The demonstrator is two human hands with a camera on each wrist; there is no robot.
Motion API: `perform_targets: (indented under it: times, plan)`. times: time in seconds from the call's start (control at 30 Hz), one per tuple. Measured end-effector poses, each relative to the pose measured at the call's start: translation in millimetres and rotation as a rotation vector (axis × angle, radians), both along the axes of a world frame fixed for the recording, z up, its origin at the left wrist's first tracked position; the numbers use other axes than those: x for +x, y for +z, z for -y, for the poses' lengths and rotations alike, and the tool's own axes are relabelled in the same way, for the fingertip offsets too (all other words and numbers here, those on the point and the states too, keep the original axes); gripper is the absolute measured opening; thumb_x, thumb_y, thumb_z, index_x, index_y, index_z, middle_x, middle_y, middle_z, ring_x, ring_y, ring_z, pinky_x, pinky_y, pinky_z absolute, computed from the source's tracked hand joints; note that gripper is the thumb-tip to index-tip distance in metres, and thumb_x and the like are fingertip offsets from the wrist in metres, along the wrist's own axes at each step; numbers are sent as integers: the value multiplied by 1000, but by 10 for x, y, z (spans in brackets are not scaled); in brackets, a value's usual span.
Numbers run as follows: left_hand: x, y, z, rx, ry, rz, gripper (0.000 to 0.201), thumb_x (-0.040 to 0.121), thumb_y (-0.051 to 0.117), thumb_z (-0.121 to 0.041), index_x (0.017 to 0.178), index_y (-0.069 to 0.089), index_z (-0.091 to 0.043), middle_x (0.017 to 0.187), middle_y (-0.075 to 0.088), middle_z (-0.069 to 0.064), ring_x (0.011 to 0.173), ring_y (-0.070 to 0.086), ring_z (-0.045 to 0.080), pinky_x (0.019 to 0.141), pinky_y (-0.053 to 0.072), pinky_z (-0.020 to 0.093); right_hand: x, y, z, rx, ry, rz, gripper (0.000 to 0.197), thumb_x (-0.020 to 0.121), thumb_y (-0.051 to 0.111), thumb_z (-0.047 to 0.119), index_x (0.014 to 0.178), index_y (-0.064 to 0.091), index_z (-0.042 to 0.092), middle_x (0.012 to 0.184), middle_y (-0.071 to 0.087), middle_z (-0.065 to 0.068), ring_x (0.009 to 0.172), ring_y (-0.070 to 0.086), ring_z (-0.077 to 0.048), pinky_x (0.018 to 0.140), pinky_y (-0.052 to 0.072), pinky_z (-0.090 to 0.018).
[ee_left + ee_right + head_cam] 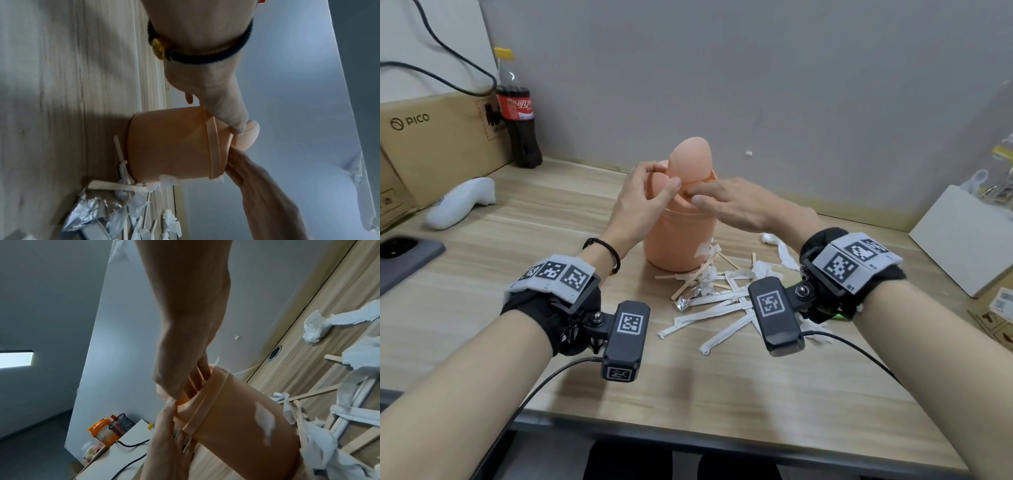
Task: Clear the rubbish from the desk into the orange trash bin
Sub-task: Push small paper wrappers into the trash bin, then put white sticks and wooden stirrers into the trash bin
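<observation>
The orange trash bin [681, 236] stands mid-desk, its swing lid [690, 161] tipped up on edge. My left hand [661, 181] grips the bin's top collar, fingers curled over the rim and thumb against the lid [251, 136]. My right hand [709, 200] lies with straight fingers on the bin's top; in the right wrist view its fingertips [197, 378] reach into the opening. Neither hand shows any rubbish in it. Paper wrappers [709, 315], wooden sticks [688, 284], a foil scrap [685, 301] and crumpled tissue [787, 255] lie in front and to the right of the bin.
At the back left are a cola bottle [518, 113] and a cardboard box [431, 137]. A white controller [460, 202] and a dark phone [400, 260] lie at the left. An open white box [969, 240] sits at the right. Both wrist cameras trail cables.
</observation>
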State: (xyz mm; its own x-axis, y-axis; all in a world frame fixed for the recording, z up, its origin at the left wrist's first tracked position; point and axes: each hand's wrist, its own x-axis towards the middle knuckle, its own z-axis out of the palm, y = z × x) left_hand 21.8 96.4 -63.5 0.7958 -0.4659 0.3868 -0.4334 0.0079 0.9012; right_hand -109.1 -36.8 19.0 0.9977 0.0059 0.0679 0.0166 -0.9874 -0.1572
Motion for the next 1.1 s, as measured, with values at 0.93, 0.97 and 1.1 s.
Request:
perform_targets:
  times: [0.93,0.97,1.1]
  plan:
    - [-8,-10,36,21,33,1,44,90,59,-55,126,50,-32,127,57,-4,118,55,13,98,46,31,-367,-562,319,266,-44,-342,14,88,66,20,102,70,19,97,69,1,78,60,-3,70,47,-14]
    - [-7,-13,36,22,33,-1,44,89,59,-56,126,50,-33,127,58,-4,118,55,14,99,46,31,-357,-588,287,246,-21,-389,13,86,70,26,100,71,24,100,70,3,81,60,-3,73,47,-16]
    - [-14,-14,32,25,41,-6,42,87,59,-58,122,50,-36,126,59,-4,117,55,14,99,46,33,-311,-681,108,180,14,-481,23,77,79,35,97,70,30,97,66,11,79,55,0,68,40,-11]
